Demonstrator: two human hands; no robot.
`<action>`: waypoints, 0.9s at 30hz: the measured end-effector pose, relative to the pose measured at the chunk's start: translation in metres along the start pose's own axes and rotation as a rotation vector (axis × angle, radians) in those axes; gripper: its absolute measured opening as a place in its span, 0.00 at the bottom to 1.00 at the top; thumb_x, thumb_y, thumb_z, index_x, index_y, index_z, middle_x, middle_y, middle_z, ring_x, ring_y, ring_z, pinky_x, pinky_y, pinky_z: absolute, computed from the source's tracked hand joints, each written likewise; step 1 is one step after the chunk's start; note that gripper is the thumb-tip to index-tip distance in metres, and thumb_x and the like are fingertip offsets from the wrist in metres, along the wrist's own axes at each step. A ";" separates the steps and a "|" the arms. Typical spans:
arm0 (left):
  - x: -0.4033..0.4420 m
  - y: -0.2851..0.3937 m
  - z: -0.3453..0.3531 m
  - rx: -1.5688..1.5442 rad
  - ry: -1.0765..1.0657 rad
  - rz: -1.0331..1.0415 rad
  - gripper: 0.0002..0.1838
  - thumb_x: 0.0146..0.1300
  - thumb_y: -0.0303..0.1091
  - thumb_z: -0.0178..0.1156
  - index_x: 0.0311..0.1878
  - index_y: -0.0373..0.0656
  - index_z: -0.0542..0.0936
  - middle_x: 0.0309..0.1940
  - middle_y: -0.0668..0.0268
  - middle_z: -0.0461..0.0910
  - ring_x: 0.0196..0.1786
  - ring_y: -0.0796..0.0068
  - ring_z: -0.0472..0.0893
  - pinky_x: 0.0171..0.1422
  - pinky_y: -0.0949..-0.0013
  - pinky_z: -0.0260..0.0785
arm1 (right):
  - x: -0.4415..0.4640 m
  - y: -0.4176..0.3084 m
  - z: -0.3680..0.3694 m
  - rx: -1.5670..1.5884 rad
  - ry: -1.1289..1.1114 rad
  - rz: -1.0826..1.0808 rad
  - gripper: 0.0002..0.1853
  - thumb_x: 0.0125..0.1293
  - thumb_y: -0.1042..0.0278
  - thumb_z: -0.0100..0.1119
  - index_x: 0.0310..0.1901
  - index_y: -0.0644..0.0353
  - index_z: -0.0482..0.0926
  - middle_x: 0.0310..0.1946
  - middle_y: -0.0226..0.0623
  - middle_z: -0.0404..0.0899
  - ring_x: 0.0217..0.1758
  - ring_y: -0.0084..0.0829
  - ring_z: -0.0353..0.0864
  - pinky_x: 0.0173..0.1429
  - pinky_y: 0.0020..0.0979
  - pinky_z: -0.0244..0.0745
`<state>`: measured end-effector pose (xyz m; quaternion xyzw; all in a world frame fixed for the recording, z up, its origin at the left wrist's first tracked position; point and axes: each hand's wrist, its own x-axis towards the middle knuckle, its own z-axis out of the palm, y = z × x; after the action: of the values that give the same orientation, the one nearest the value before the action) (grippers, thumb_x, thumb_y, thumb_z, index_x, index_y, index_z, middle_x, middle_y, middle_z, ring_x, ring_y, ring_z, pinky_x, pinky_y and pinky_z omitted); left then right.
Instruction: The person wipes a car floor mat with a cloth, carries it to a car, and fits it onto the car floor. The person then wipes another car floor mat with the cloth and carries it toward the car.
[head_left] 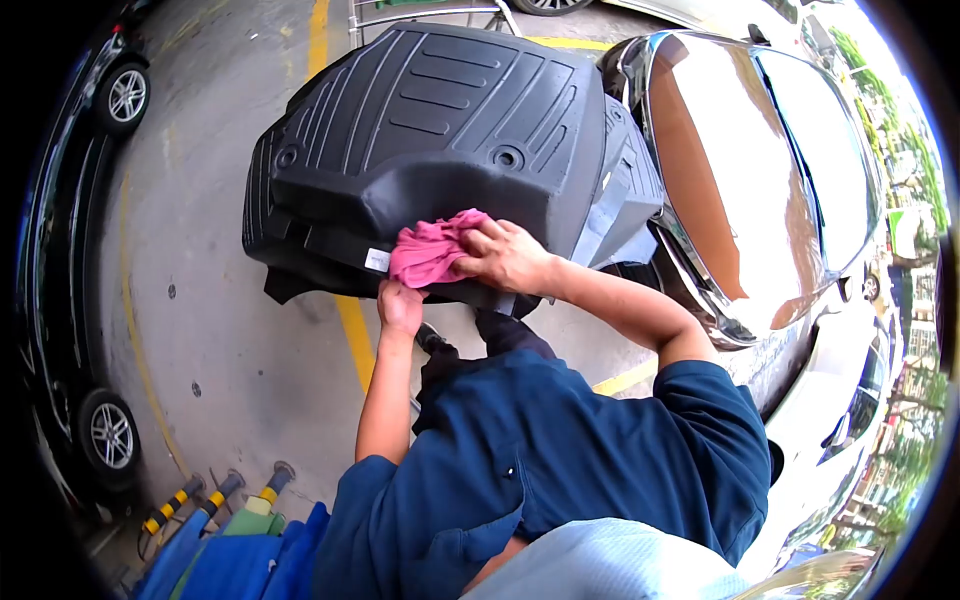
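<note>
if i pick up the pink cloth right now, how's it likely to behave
The pink cloth would probably droop floppily, since it bunches into soft folds under the right hand. It looks light, being small beside the black ribbed panel. Its crumpled shape seems unlikely to roll.

No word, brand or number can be read. A small white label (377, 260) sits on the lower edge of the black plastic panel (440, 95), slightly left of the centre of the frame; any print on it is too small and blurred to make out.
</note>
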<state>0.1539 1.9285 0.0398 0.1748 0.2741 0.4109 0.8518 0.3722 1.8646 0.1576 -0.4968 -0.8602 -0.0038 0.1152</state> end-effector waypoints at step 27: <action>-0.005 -0.003 0.018 0.248 0.107 0.000 0.20 0.68 0.23 0.54 0.63 0.44 0.70 0.58 0.66 0.74 0.61 0.67 0.75 0.66 0.58 0.68 | 0.005 0.216 -0.043 -0.112 0.234 0.473 0.19 0.54 0.55 0.62 0.47 0.48 0.77 0.55 0.34 0.76 0.56 0.42 0.73 0.56 0.46 0.68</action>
<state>0.1645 1.9218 0.0542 0.2567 0.3677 0.3828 0.8077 0.5633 1.9735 0.1771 -0.6858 -0.6994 -0.0816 0.1839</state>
